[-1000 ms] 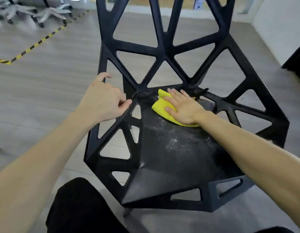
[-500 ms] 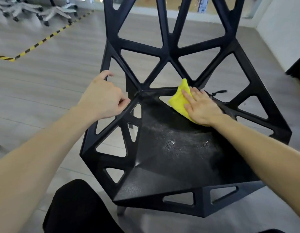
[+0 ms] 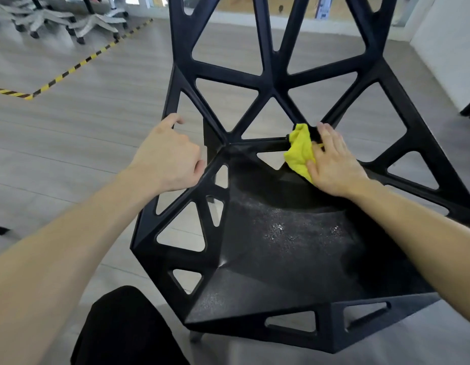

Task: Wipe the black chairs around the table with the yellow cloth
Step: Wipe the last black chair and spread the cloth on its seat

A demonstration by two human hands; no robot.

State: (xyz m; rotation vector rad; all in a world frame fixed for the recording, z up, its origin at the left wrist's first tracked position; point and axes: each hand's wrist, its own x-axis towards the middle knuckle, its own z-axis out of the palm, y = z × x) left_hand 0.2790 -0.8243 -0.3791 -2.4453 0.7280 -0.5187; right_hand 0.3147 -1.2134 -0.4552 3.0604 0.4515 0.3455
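Mid-wipe on one black chair (image 3: 281, 233), at the rear of the seat. Right hand (image 3: 333, 164) laid mostly flat, fingers spread, pressing the yellow cloth (image 3: 301, 151) against the bar where seat met backrest. Left hand (image 3: 168, 154) curled loosely beside the chair's left edge, apparently steadying the frame; firm grip or mere touch impossible to tell. Pale specks, dust or droplets, left across the middle of the seat, so the seat itself judged only partly done. Backrest struts, side webbing and legs seemingly still ahead. No table or other black chairs in view, so the wider task probably far from finished.
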